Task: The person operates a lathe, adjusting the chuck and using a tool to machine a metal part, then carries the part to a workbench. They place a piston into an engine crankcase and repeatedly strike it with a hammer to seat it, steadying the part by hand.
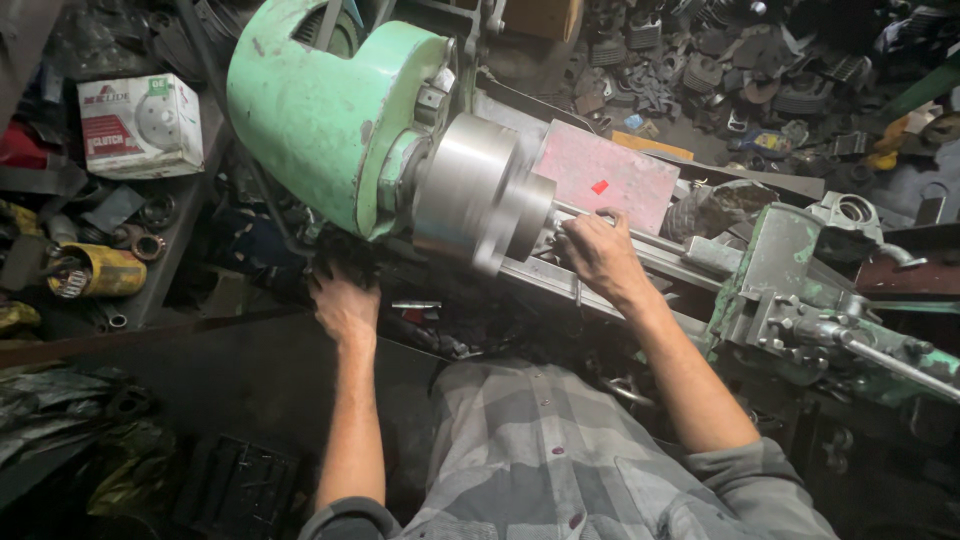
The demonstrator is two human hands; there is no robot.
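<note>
A green lathe headstock (310, 110) fills the upper middle, with a large steel chuck (480, 190) that looks blurred as if turning. My right hand (598, 255) rests on the lathe bed (650, 250) just right of the chuck, its fingers curled around a small metal part I cannot make out. My left hand (345, 300) reaches down under the headstock among dark oily parts; whether it grips anything is hidden. The green tool carriage (800, 290) with its handle stands at the right.
A white and red cardboard box (140, 125) sits on a shelf at the upper left, a yellow cylinder (95, 272) below it. A pink board (605, 178) lies behind the chuck. Heaps of dark metal scrap (740, 70) cover the floor beyond.
</note>
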